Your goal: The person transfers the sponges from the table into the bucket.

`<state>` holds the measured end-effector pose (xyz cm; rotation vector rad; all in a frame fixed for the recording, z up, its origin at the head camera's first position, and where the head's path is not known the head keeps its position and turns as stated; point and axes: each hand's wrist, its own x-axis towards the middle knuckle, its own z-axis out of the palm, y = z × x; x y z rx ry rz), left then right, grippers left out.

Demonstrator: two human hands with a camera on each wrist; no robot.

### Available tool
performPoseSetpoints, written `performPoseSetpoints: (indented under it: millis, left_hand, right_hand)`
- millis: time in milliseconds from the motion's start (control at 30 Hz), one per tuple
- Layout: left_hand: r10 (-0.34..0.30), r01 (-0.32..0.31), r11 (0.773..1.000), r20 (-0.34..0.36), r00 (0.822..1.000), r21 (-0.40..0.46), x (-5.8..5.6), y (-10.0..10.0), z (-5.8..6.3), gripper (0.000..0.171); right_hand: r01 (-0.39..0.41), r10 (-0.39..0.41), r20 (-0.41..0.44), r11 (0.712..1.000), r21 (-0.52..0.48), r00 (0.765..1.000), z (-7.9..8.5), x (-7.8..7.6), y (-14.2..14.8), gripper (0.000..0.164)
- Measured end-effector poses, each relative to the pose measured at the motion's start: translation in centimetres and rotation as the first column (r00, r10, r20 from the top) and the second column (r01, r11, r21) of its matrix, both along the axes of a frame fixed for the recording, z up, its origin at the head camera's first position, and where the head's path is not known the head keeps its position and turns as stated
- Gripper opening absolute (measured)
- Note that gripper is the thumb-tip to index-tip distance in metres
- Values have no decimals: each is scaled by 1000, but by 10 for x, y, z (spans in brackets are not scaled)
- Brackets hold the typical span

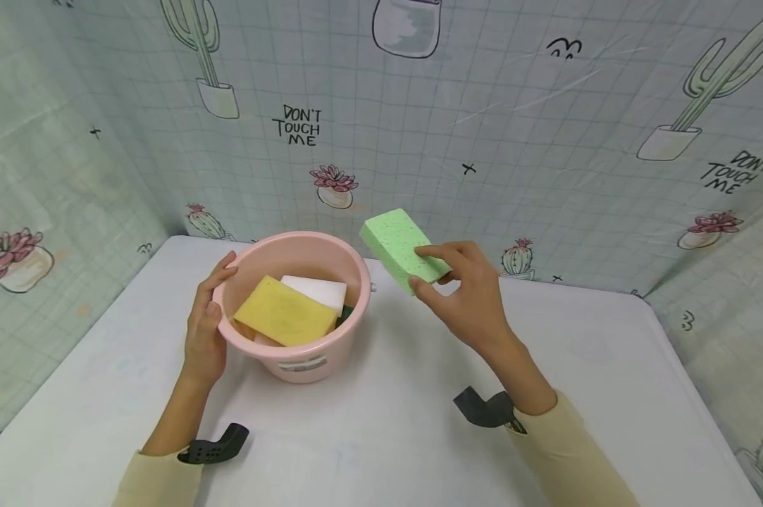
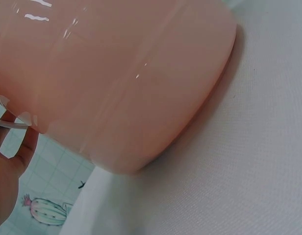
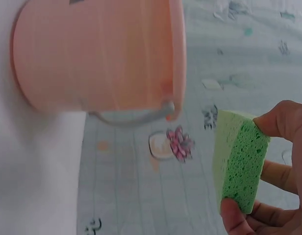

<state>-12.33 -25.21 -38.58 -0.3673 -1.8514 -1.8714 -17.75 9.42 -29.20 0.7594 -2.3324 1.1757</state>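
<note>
A pink bucket (image 1: pixel 305 359) stands upright on the white table, left of centre. My left hand (image 1: pixel 205 324) grips its rim on the left side, thumb and fingers on either side of the edge. Inside the bucket lie a yellow sponge (image 1: pixel 284 311), a white block (image 1: pixel 318 291) partly under it, and something dark green (image 1: pixel 344 314), mostly hidden. To the right of the bucket, my right hand (image 1: pixel 466 296) pinches a green sponge (image 1: pixel 396 243) between thumb and fingers, above the table. In the right wrist view the porous side of the green sponge (image 3: pixel 245 164) faces the camera.
The white table (image 1: pixel 381 436) reaches to a hanging cloth (image 1: pixel 381 127) printed with cacti and lettering, which rises behind and at both sides. A grey bucket handle (image 3: pixel 136 119) hangs on the bucket's far side. Each wrist wears a black band mount (image 1: pixel 215 448).
</note>
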Motion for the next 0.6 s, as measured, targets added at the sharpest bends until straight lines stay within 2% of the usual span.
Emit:
performPoseSetpoints:
  millis: [233,600]
  left_hand:
    - [3,-4,1000,23,1000,4,2,2,2,52]
    - [8,-7,1000,26,1000,-14,1,1,4,52]
  right_hand:
    - [-123,124,-21,991,44,992,10,2,-39,35]
    - [-212,203,63,955,206,977,6,-1,-79,35]
